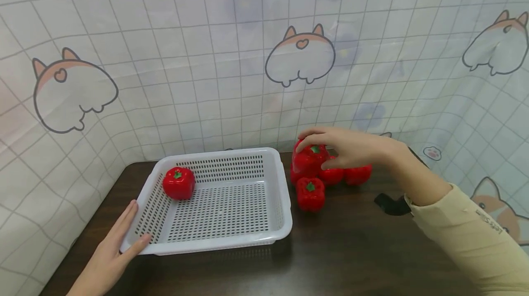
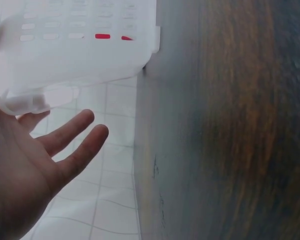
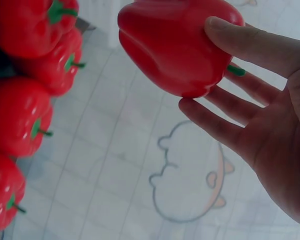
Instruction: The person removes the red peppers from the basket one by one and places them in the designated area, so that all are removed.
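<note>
My right hand (image 1: 353, 145) holds a red bell pepper (image 3: 177, 47) with a green stem, thumb on one side and fingers on the other. In the head view this pepper is raised just right of the white plastic basket (image 1: 277, 195). My left hand (image 1: 108, 252) touches the basket's near left corner, its fingers along the outer side and its thumb at the front rim. The left wrist view shows fingers (image 2: 82, 155) spread and fairly straight beside the basket wall. One red bell pepper (image 1: 179, 183) sits inside the basket at the far left.
Several more red bell peppers stand right of the basket, one nearer pepper (image 1: 310, 195) by its right wall. A black object (image 1: 391, 205) lies on the dark wooden table (image 1: 351, 259) near the right forearm. A patterned white cloth (image 1: 198, 80) hangs behind and at the sides.
</note>
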`<state>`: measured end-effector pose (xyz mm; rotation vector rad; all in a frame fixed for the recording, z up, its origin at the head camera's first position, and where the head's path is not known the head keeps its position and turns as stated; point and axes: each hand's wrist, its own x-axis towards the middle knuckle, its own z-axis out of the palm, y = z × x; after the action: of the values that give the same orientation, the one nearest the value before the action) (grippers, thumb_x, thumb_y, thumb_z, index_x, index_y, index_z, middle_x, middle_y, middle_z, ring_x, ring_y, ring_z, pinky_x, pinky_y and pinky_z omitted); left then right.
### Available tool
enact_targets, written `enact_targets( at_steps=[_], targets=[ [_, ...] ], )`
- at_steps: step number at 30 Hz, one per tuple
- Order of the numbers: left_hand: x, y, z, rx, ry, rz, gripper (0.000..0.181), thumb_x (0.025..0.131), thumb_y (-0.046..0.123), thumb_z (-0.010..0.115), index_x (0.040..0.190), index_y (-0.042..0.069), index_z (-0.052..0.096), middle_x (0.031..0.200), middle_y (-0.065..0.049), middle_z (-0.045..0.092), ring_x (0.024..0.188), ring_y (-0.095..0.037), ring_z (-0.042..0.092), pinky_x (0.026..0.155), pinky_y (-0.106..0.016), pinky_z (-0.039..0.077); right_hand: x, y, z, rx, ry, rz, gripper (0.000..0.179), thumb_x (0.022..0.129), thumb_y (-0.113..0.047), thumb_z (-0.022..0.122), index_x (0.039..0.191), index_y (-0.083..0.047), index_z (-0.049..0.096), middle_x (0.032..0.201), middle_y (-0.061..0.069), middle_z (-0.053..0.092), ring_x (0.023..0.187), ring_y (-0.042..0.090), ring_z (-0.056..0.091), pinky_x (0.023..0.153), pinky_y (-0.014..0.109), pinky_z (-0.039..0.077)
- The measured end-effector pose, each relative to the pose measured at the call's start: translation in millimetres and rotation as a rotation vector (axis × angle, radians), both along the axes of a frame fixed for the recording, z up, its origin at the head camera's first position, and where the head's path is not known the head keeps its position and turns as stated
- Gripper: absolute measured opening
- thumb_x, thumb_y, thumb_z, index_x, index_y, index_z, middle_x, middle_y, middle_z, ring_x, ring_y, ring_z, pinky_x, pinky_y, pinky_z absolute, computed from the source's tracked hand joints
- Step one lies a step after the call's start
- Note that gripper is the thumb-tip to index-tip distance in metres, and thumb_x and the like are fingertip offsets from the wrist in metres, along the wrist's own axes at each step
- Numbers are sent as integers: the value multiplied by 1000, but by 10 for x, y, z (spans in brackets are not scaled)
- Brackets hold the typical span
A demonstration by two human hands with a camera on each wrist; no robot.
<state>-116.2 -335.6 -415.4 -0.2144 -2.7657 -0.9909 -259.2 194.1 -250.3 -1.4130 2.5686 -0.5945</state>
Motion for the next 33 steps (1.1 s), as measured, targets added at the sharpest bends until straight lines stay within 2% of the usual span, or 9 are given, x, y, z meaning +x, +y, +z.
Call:
enact_targets(
  at_steps=[3,5,7,10,12,15,20,27,33],
  targets=[
    [-3,4,3,3,1,-2,84,101,29,67,166,19,15,170,-16,12,139,-53,31,112,-70,19,-13,127,-26,1,3,-22,53,89,4,74,133,-22,62,148,2,47,127,23,47,91,34,56],
    [-2,6,0,3,4,-5,84,101,29,67,166,19,16,170,-17,13,139,-53,31,115,-64,18,-20,206,-51,13,14,-36,53,88,5,74,132,-22,63,147,2,48,126,23,48,92,34,55],
    [-1,6,-5,-4,10,-6,84,101,29,67,166,19,16,170,-16,13,140,-53,30,120,-48,13,-29,275,-77,28,36,-43,52,87,6,73,131,-22,64,146,3,50,123,23,50,90,35,56],
    [-1,4,-6,-9,14,-5,83,101,29,67,166,18,16,170,-16,13,141,-52,30,119,-38,9,-29,356,-116,49,59,-49,52,86,7,73,129,-20,65,144,6,52,121,25,53,88,37,56],
    [-1,4,-2,-4,5,-4,84,101,29,67,166,18,15,170,-16,12,140,-52,29,120,-50,13,-28,400,-150,60,51,-55,52,84,8,73,128,-19,65,144,7,52,121,27,54,87,37,57],
    [0,4,5,9,-5,-6,84,101,29,67,166,18,15,170,-17,12,140,-53,29,113,-70,18,-23,466,-212,73,16,-67,52,84,9,72,127,-19,66,145,8,52,120,28,54,83,35,57],
    [-2,8,7,5,0,-10,84,101,28,67,166,18,15,170,-16,13,140,-53,30,115,-65,16,-6,575,-339,97,7,-91,51,84,9,72,125,-21,66,145,7,51,123,29,53,79,34,56],
    [-9,3,3,-7,12,-12,83,101,28,66,166,17,15,170,-16,13,140,-53,30,118,-58,14,-16,641,-563,109,12,-67,53,82,7,77,126,-21,66,145,10,53,129,33,51,92,45,55],
    [-3,12,9,-6,-7,-5,84,101,29,66,166,17,15,170,-16,11,139,-55,30,109,-74,20,-16,662,-719,102,-25,-74,54,82,7,78,126,-21,66,146,11,52,133,35,48,92,42,56]
  ],
)
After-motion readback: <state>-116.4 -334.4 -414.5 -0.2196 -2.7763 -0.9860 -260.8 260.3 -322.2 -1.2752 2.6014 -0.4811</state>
